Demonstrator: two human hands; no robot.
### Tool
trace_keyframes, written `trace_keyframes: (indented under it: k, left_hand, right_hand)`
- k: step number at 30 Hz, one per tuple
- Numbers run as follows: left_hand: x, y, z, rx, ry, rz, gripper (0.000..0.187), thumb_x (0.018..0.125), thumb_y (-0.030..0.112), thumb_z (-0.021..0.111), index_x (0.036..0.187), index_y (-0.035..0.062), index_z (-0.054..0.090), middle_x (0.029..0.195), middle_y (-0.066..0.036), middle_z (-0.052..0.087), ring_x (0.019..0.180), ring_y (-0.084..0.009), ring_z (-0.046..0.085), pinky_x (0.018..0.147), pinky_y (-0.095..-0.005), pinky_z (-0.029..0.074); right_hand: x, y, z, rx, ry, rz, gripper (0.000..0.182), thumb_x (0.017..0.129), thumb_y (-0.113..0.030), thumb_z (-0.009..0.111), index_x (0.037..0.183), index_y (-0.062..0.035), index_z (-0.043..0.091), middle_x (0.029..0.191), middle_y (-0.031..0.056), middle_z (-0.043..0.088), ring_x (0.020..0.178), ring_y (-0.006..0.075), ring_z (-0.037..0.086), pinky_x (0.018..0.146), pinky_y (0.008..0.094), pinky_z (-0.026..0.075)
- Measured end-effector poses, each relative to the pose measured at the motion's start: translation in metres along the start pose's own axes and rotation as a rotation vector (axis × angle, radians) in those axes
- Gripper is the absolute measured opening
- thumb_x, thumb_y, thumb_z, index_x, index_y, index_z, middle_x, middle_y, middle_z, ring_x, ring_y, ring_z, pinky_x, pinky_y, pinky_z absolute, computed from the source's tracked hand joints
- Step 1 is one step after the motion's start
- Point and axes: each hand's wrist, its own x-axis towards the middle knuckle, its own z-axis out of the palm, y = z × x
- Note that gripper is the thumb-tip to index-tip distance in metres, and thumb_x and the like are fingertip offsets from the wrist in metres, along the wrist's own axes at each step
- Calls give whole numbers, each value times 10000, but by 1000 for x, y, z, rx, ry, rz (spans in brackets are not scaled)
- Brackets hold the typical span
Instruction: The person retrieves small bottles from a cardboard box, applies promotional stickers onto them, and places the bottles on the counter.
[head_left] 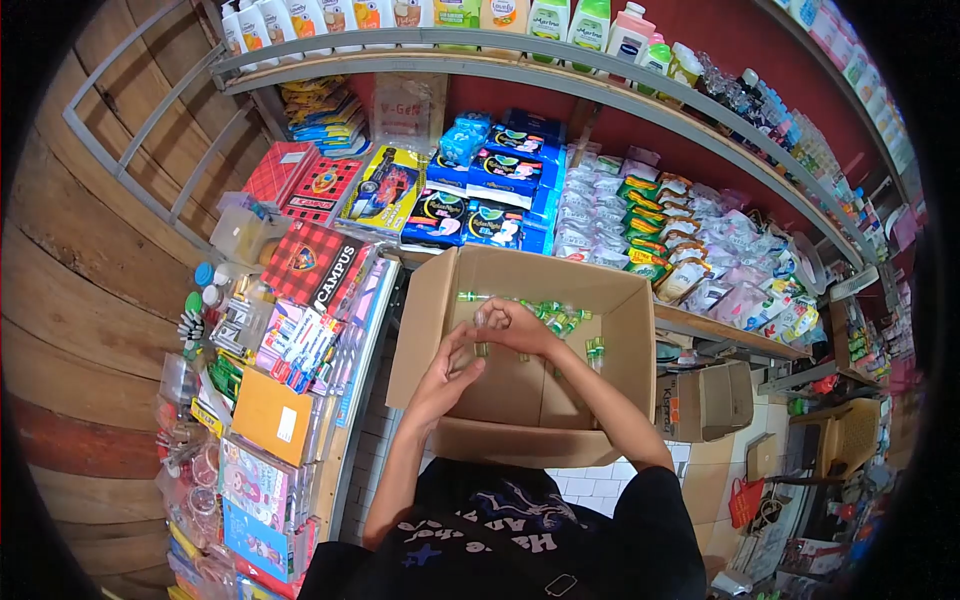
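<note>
Over an open cardboard box (610, 400), my two hands come together. Fingers of my right hand (517, 327) curl round what seems to be a small clear-and-green bottle (482, 347), partly hidden by the fingers. My left hand (443, 378) reaches up beside it, its fingers stretched toward the right fingertips and its thumb apart. Inside the box, several small green-capped bottles (562, 316) lie loose near the far wall. A few more bottles (595, 352) rest by the right wall.
Notebooks (315, 262) and stationery cover the counter on the left. Blue pad packs (497, 228) and rows of small pouches (650, 225) lie behind the box. Lotion bottles (550, 22) line the railed shelf above. Another cardboard box (725, 400) stands on the floor to the right.
</note>
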Motion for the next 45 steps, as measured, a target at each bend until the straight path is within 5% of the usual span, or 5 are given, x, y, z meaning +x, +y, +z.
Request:
trace_keyframes:
  k: [12,20,29,38,45]
  left_hand:
    - [21,-12,23,-91,-89,-21,491,993,138,562,1426,-23,394,1111,-112,674,1012,-180,663,867,-276,503]
    - [21,-19,18,-113,-33,-52,435,976,134,596,1356,-31,461,1074,-114,675,960,-169,665,827,-262,498]
    - [20,-18,16,-133,-29,-72,334,978,112,583,1291,12,523,1073,-102,682,983,-188,666,844,-287,503]
    - [20,-22,9,-147,-8,-100,409,966,105,605,1341,-8,485,1075,-108,680,961,-169,660,824,-262,496]
    - [21,-20,10,-129,-13,-105,397,967,100,602,1334,-8,494,1071,-105,678,966,-168,659,824,-260,490]
  right_hand:
    - [-28,-24,-15,155,-9,-6,268,943,-298,659,939,-30,657,745,-5,629,654,44,557,574,219,437]
    - [-17,20,-49,88,287,66,357,975,-356,577,869,-32,683,691,34,633,673,81,592,603,267,476]
    - [-16,104,-59,-710,-61,598,383,801,-376,725,884,-4,694,896,222,698,860,360,687,766,442,528]
    - [-22,131,-10,-858,196,628,420,750,-386,748,928,-7,719,944,228,699,936,360,685,836,448,545]
    - [-21,137,-24,-736,24,532,405,669,-381,802,845,-23,734,846,199,704,810,332,695,737,436,547]
